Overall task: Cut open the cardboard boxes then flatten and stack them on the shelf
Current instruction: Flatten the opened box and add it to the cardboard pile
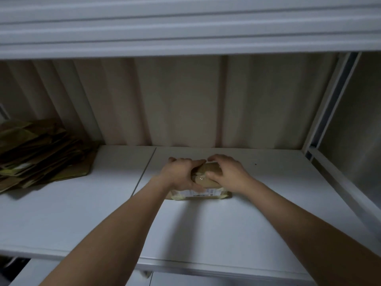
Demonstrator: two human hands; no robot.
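Cardboard box [208, 183], taped and labelled, sits mid-shelf [82, 213]; left hand [179, 175] and right hand [226, 172] each curl their grip round its top; press evenly; flattened stack [41, 153] waits at nine o'clock.

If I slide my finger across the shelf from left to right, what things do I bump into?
Pile of flattened cardboard → left hand → small cardboard box, gripped by both hands → right hand → white shelf post.
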